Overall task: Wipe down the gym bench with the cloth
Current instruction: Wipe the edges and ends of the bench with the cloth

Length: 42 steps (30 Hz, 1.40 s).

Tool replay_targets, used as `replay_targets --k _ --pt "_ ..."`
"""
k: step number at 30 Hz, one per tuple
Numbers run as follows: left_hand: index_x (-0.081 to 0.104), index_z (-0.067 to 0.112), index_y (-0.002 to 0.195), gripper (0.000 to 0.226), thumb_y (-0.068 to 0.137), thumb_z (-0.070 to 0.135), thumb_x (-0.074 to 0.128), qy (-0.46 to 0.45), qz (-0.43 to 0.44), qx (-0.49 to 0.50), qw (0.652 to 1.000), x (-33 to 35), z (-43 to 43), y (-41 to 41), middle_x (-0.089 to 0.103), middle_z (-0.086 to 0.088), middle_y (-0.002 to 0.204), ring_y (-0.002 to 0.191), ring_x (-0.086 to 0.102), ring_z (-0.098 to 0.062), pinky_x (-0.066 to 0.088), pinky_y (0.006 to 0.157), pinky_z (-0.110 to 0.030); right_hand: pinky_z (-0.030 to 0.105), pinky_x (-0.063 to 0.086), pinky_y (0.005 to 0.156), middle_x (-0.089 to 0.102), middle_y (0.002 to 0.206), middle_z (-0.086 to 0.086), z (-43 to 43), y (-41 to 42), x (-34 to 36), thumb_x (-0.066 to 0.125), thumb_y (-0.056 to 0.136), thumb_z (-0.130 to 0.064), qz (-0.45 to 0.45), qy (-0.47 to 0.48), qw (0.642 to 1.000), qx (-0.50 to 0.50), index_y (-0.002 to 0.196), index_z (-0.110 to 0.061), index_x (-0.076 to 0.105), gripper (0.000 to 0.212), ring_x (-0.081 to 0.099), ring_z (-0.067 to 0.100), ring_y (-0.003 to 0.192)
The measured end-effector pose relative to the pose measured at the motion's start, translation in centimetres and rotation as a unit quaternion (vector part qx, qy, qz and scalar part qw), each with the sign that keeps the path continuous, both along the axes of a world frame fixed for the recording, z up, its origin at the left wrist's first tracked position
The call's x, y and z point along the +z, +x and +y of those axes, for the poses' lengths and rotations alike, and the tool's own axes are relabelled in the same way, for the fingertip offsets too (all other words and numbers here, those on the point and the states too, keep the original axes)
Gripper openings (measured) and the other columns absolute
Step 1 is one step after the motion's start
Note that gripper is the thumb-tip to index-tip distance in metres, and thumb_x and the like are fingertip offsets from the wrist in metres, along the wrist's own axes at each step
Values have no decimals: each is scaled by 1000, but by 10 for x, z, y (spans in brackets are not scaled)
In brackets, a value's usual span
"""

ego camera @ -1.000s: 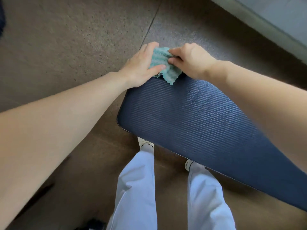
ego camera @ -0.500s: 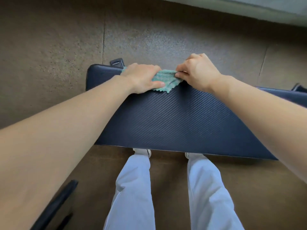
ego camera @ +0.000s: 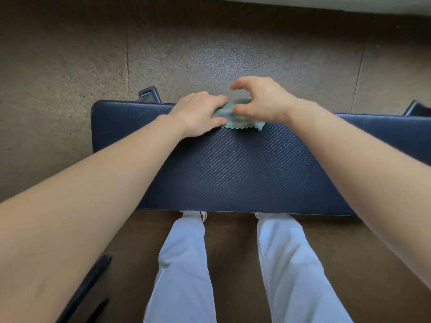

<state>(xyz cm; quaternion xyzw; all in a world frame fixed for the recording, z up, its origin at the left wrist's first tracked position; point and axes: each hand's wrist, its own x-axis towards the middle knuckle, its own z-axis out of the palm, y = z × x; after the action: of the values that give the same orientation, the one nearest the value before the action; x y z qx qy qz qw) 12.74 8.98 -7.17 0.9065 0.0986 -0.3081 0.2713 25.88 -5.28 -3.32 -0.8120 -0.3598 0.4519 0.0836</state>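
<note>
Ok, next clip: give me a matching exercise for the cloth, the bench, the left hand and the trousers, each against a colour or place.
Things:
1. cloth
2. bench
3. left hand
4. trousers

Colour or place:
A. dark blue, with a ribbed surface
B. resting on top of the cloth
C. pale, on the near side of the bench
D. green, at the far edge of the bench

Pairs: 1-D, 2-A, 3-B, 4-C
</note>
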Motion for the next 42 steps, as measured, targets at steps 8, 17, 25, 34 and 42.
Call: replay_targets --k 8,17,25,34,42 --pt "53 32 141 66 87 69 62 20 93 -8 995 -4 -11 21 65 -2 135 126 58 -27 41 100 -40 38 38 78 65 117 14 -29 7 -44 48 98 -62 15 -35 991 125 123 -18 54 51 60 35 107" --pt "52 27 140 66 90 70 54 39 102 -26 994 -2 -90 70 65 -4 133 125 59 -29 43 99 -43 41 39 89 66 122 16 -116 62 -44 43 104 -50 -37 -2 984 172 116 -14 55 40 60 37 114" --pt "52 26 139 55 100 64 43 1 44 -40 998 -1 -188 129 64 -4 134 125 58 -30 40 95 -43 48 37 105 70 114 12 -222 121 -40 41 107 -34 -170 57 973 148 113 -15 66 32 58 36 114" --pt "50 26 139 40 108 44 34 -23 29 -76 996 -6 -265 186 63 -5 137 125 57 -33 42 92 -43 46 34 108 70 123 8 -325 158 -29 40 107 -35 -184 55 980 49 130 -22 66 37 55 33 126" --pt "43 32 151 53 103 55 44 -32 64 -78 994 -3 -339 246 60 -2 144 131 55 -31 44 98 -43 43 23 121 66 135 6 -411 202 -33 41 108 -32 -152 78 985 -13 134 -24 64 36 42 26 145"
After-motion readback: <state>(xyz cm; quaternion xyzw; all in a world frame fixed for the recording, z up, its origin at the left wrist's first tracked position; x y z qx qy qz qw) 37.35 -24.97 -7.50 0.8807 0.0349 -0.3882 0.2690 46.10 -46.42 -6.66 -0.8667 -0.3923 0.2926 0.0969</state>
